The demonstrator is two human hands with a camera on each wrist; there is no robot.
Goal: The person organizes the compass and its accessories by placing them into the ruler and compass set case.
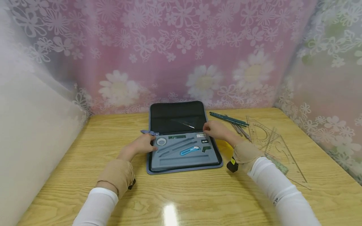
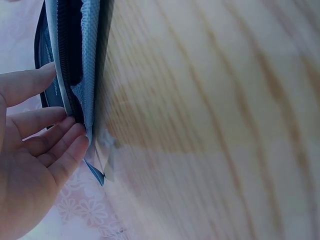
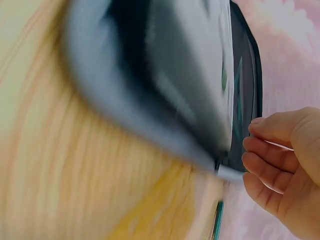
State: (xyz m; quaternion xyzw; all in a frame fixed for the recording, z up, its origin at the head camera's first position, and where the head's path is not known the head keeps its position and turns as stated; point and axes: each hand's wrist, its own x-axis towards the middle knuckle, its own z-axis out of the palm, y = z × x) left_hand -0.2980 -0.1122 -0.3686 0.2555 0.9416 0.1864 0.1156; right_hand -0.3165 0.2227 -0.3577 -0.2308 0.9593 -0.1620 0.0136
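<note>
A zippered drawing-set case (image 1: 149,168) lies open on the table, its dark lid (image 1: 177,116) raised at the back. In its grey foam tray (image 1: 169,168) sit a roll of tape (image 1: 161,141), a blue utility knife (image 1: 190,150), a small sharpener (image 1: 205,141) and a white eraser (image 1: 201,135). My left hand (image 1: 143,143) touches the case's left edge, fingers loosely bent beside the zipper (image 2: 64,60). At the back right corner, near the hinge, is my right hand (image 1: 217,129), its fingers (image 3: 267,167) bent with nothing visible between them.
Right of the case lie dark green pencils (image 1: 229,119), metal drawing tools (image 1: 240,130) and clear set squares (image 1: 291,160) with a green-tinted ruler (image 1: 278,164). Something yellow (image 1: 225,150) lies under the right forearm. A floral curtain (image 1: 169,62) hangs behind the table.
</note>
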